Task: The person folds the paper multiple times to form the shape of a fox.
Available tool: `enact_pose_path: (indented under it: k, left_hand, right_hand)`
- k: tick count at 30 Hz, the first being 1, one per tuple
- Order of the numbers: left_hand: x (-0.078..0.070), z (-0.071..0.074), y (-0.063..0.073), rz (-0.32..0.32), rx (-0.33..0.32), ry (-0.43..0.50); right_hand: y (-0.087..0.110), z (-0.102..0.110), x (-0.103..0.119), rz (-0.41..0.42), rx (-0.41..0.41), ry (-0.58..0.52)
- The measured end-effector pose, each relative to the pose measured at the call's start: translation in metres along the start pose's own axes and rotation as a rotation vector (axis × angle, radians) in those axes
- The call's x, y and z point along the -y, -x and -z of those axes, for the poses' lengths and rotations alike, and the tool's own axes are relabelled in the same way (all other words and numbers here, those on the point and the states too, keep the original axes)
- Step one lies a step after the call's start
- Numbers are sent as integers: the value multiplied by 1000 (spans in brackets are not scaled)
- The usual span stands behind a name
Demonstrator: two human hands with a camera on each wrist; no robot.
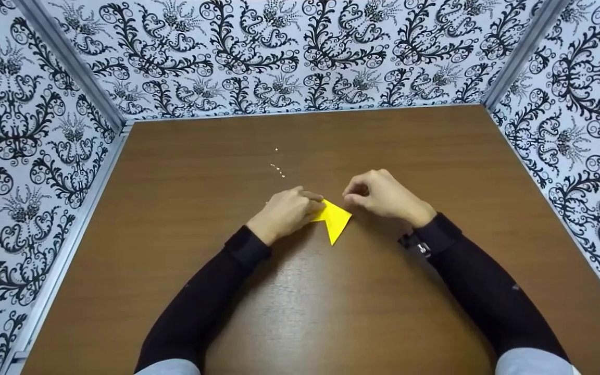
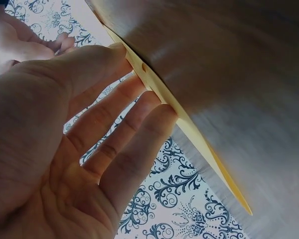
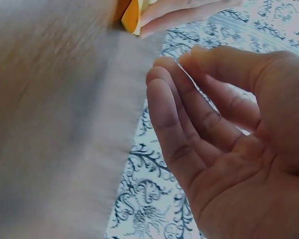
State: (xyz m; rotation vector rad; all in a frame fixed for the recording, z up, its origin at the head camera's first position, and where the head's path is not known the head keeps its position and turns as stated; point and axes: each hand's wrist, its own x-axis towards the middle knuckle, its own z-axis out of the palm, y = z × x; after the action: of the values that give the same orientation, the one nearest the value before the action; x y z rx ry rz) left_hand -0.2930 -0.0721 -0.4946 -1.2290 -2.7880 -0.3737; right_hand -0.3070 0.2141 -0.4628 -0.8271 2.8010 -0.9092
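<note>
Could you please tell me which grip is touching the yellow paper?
The left grip: its fingertips rest on the yellow paper, whereas the right grip is apart from it, holding nothing.

Yellow paper point(image 1: 337, 221), black-scrolled white walls point(image 1: 258, 52)

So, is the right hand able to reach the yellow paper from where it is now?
Probably yes. The right hand is close to the yellow paper's right corner and appears empty, with nothing visible between them. The left hand covers only the opposite end.
</note>
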Motion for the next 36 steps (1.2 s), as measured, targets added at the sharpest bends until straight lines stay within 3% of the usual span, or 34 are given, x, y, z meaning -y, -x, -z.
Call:
enact_pose_path:
  k: [15, 21, 29, 36]
  left_hand:
    - [2, -2, 0, -39, -39, -32]
    - [2, -2, -1, -37, -28, -42]
    - [2, -2, 0, -40, -42, -53]
    - [0, -1, 0, -7, 2, -68]
  right_hand:
    - [-54, -22, 0, -95, 138, 23]
    - [-61, -26, 3, -117, 162, 19]
    - [-65, -30, 6, -142, 127, 55]
    - [-64, -32, 10, -158, 128, 91]
